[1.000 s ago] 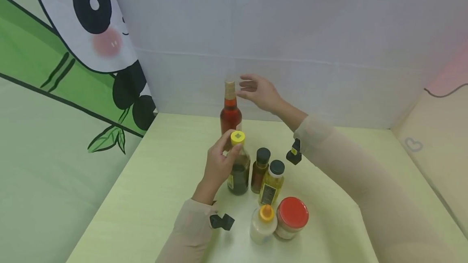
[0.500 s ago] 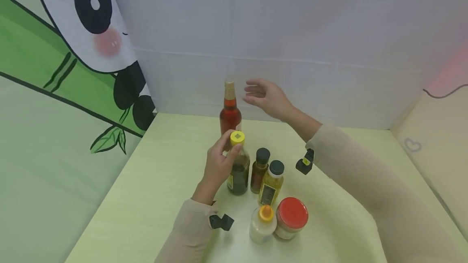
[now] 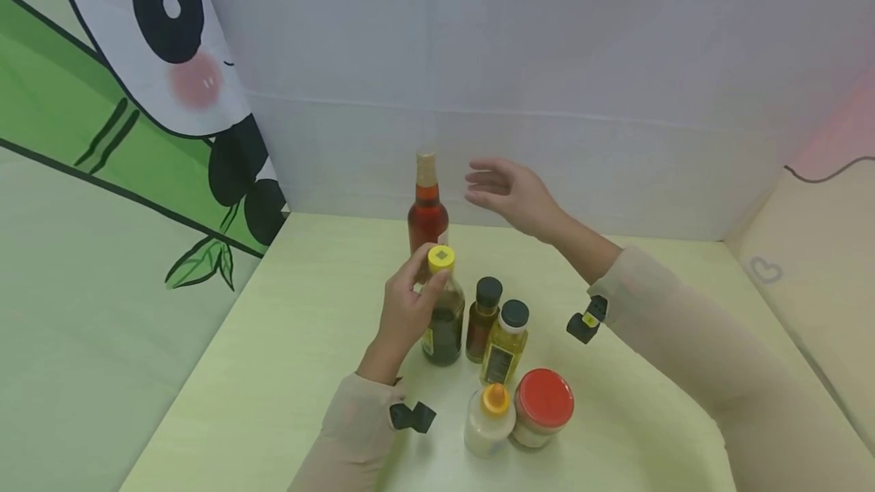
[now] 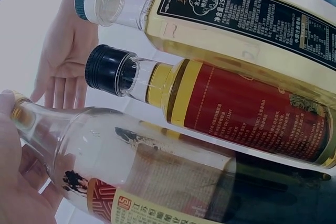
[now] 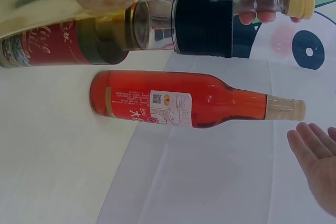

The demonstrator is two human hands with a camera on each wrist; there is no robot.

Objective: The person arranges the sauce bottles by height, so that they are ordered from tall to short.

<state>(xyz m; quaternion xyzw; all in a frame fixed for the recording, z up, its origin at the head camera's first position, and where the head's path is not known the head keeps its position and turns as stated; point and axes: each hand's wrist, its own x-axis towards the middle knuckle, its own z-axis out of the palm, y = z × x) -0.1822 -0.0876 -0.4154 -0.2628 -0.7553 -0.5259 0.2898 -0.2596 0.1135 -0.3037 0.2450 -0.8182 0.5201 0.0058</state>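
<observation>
My left hand (image 3: 403,310) pinches the yellow cap and neck of a dark sauce bottle (image 3: 446,334) between thumb and fingers; the bottle stands upright on the table. Its clear upper glass and printed label show in the left wrist view, with the left hand (image 4: 21,187) at the neck. Behind it stands a bottle of red liquid (image 3: 427,225) with a gold-coloured top, its lower part hidden in the head view. To the right of that top, apart from it, my right hand (image 3: 516,196) is in the air with relaxed fingers, holding nothing. The right wrist view shows the red bottle's white label (image 5: 170,107).
Close right of the sauce bottle stand a black-capped bottle with a red label (image 4: 252,111) and an oil bottle (image 3: 502,355). Nearer are a squeeze bottle with an orange tip (image 3: 488,431) and a red-lidded jar (image 3: 544,401). A white cloth wall (image 3: 581,59) borders the table's back.
My right hand has moved right and slightly down, away from the red bottle's top. The left hand and the bottles have stayed in place.
</observation>
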